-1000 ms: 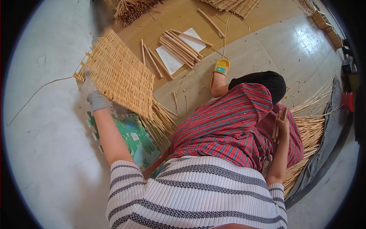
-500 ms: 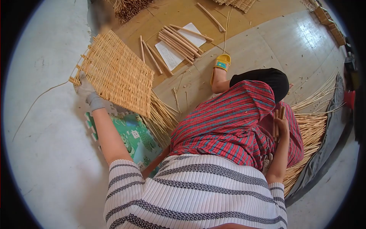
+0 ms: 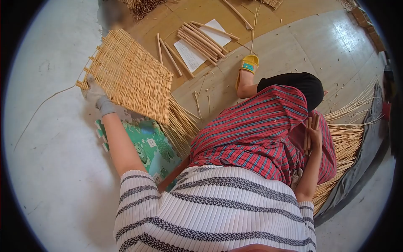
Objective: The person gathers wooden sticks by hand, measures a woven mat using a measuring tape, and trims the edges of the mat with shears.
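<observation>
My left hand (image 3: 96,93), in a pale glove, is closed on the near left edge of a woven wicker panel (image 3: 132,73), thumb on top of the weave. The panel slants away from me, with short stick ends and one long loose strand (image 3: 46,103) at its left edge. In my bare right hand (image 3: 315,137), over the red checked cloth (image 3: 252,122) on my lap, are several short wooden sticks (image 3: 308,131), standing roughly upright in the closed fingers.
A bundle of wicker strands (image 3: 181,122) and a green patterned mat (image 3: 147,145) lie below the panel. Ahead, several wooden rods (image 3: 200,42) rest on white paper (image 3: 189,57). More strands (image 3: 346,140) lie on grey cloth (image 3: 367,151) at right. My yellow slipper (image 3: 250,61) is on the floor.
The view has shifted slightly, so floor things sit a little higher and further right. Both hands keep their hold, with little visible movement.
</observation>
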`<state>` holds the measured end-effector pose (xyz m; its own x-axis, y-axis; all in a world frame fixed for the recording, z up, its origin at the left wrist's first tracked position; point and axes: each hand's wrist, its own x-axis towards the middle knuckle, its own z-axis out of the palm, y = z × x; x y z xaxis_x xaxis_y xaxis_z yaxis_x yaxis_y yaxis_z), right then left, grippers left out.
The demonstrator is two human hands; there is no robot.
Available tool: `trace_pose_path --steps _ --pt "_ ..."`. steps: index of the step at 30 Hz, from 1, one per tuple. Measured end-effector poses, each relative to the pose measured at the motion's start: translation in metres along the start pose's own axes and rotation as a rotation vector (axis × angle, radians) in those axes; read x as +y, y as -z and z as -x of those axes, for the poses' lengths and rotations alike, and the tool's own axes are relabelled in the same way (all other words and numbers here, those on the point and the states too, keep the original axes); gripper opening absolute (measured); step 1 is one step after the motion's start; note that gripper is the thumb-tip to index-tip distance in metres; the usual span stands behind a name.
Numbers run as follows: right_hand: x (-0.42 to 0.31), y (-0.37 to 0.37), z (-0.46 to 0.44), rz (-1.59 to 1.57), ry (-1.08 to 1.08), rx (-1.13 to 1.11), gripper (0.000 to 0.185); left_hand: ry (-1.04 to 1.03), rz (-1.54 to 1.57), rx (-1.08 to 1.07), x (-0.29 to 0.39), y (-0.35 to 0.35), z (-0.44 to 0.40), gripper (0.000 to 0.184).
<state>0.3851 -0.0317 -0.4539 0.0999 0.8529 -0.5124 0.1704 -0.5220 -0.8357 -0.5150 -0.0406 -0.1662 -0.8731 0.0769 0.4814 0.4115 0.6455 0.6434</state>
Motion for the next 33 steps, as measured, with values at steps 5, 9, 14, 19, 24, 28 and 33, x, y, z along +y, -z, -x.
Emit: trace_pose_path --steps 5,9,14,19,24,28,33 --pt "-0.002 0.014 -0.004 0.207 -0.043 0.170 0.066 0.044 -0.102 0.020 0.000 -0.005 -0.003 0.092" --pt "-0.001 0.014 -0.004 0.478 -0.020 0.243 0.067 -0.043 -0.084 0.106 -0.008 -0.011 -0.008 0.092" --pt "-0.008 0.006 -0.004 0.795 -0.164 0.420 0.065 -0.014 -0.089 0.044 -0.007 -0.008 -0.005 0.093" --pt "-0.014 0.003 0.001 0.817 -0.172 0.438 0.062 -0.180 0.014 0.106 -0.013 -0.011 -0.004 0.110" --pt "-0.065 -0.007 0.024 0.713 0.075 0.468 0.061 0.119 -0.273 -0.011 -0.013 -0.013 -0.015 0.103" --pt "-0.116 0.016 0.037 0.724 0.256 0.696 0.060 -0.048 -0.043 0.039 0.004 -0.004 0.009 0.103" --pt "-0.206 0.070 0.089 1.008 0.415 1.213 0.080 -0.051 -0.084 0.036 -0.008 -0.010 -0.005 0.077"
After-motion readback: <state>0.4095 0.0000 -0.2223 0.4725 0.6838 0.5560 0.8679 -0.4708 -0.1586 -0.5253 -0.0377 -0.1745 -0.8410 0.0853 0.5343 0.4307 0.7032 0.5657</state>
